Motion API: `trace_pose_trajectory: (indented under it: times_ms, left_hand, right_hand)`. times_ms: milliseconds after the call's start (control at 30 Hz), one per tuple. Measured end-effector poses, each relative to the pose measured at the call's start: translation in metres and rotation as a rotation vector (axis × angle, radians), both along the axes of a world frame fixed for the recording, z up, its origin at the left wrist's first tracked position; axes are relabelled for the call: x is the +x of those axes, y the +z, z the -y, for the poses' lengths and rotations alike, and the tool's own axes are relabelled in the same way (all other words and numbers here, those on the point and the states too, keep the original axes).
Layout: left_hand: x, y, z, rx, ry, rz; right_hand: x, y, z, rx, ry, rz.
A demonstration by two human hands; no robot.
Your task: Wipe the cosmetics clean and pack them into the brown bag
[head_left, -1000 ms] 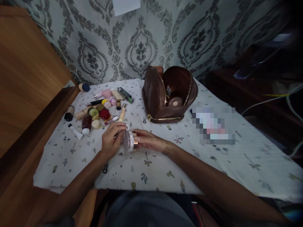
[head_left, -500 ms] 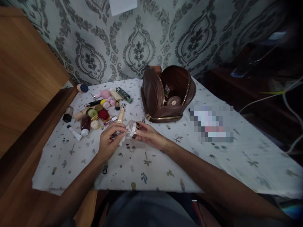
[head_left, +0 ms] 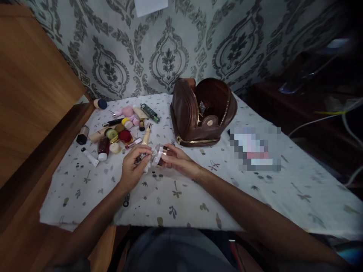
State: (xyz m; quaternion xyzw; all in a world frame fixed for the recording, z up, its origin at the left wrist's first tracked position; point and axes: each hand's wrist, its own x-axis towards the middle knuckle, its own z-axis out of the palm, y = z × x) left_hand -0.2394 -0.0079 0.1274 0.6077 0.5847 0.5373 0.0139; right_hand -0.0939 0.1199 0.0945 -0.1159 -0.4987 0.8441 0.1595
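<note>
My right hand (head_left: 178, 160) is wrapped round a small cosmetic jar (head_left: 160, 155) with a clear-looking end and a shiny brownish-gold band, tilted on its side. Pinched in my left hand (head_left: 134, 162) is a crumpled white tissue (head_left: 146, 167), pressed to the clear end of the jar; the fingers partly hide it. Just beyond my left hand lies a cream-coloured tube (head_left: 146, 135). A pink-and-white lip gloss tube (head_left: 133, 143) and a red jar (head_left: 125, 136) rest near it. Behind my right hand stands a brown cosmetic bag (head_left: 195, 130), unzipped, with a few items inside.
Several cosmetics lie at the left, among them a dark red bottle (head_left: 103, 147), a white tube (head_left: 90, 157) and a green bottle (head_left: 149, 113). A blurred-out flat object (head_left: 253, 149) lies on the right of the patterned tablecloth (head_left: 195, 207). A wooden panel (head_left: 36, 75) borders the left.
Both hands keep the jar and tissue together in nearly the same spot, with slight finger movement. The whole view has shifted a little.
</note>
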Motion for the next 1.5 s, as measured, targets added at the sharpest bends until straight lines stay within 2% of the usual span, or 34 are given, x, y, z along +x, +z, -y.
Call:
trace_pose_trajectory:
  times_ms: [133,200,267,367,433,500,667,800,933,1100,1300,1500]
  left_hand:
    - [0.004,0.005,0.004,0.024,0.004,-0.051]
    - [0.007,0.005,0.005,0.024,-0.023,-0.124]
    - [0.011,0.004,0.005,0.027,-0.071,-0.212]
    - [0.015,0.002,0.005,0.042,-0.131,-0.321]
    - [0.017,0.002,0.004,0.040,-0.126,-0.354]
    - [0.018,0.002,0.004,0.027,-0.092,-0.347]
    - [0.016,0.006,0.005,-0.010,-0.019,-0.280]
    - [0.012,0.006,0.004,-0.042,-0.003,-0.216]
    - [0.009,0.004,0.002,-0.070,0.002,-0.173]
    - [0.014,0.001,0.000,-0.039,0.007,-0.234]
    - [0.021,0.000,-0.002,-0.047,-0.014,-0.328]
    - [0.018,0.000,-0.007,-0.101,0.020,-0.149]
  right_hand:
    - [-0.003,-0.002,-0.004,0.123,-0.158,0.007]
    - [-0.003,-0.004,-0.007,0.247,-0.240,0.039]
    - [-0.002,-0.005,-0.008,0.459,-0.302,0.086]
    - [0.002,-0.005,-0.006,0.861,-0.348,0.122]
    - [0.004,-0.004,-0.003,1.054,-0.349,0.109]
    - [0.006,-0.003,-0.002,1.155,-0.331,0.086]
    - [0.007,-0.001,-0.004,1.293,-0.263,-0.035]
    - [0.008,-0.004,-0.006,1.330,-0.206,-0.119]
    - [0.008,-0.011,-0.006,1.276,-0.186,-0.147]
    - [0.005,-0.013,0.002,1.233,-0.210,-0.107]
    - [0.002,-0.007,0.010,1.146,-0.277,0.018]
    - [0.005,0.005,0.014,1.088,-0.219,0.104]
